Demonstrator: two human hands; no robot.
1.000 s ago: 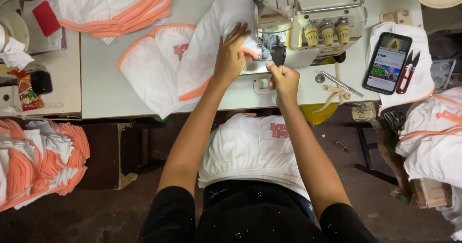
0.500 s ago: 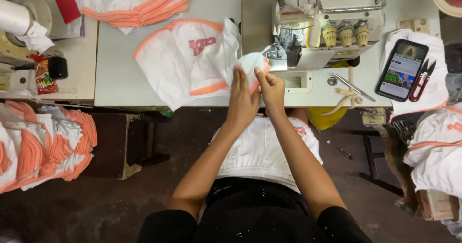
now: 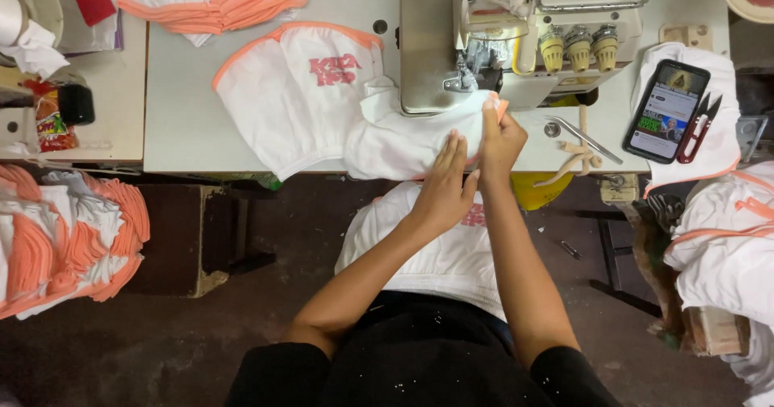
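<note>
Seen from the head camera, both hands work at the front edge of the pale worktop (image 3: 185,125), just before the sewing machine (image 3: 476,44). The left hand (image 3: 445,189) lies flat on a white garment with orange trim (image 3: 322,101), its fingers (image 3: 453,151) pressed together and stretched toward the machine. The right hand (image 3: 501,137) sits just beside it, its fingers pinching the garment's orange-edged corner right at the machine's foot. The garment spreads leftward across the worktop, red print facing up. More white fabric rests in the person's lap (image 3: 443,254). A smartphone (image 3: 666,110) and red thread snips (image 3: 698,126) lie on a folded cloth at the right; stacked garments (image 3: 218,0) sit at the far edge.
</note>
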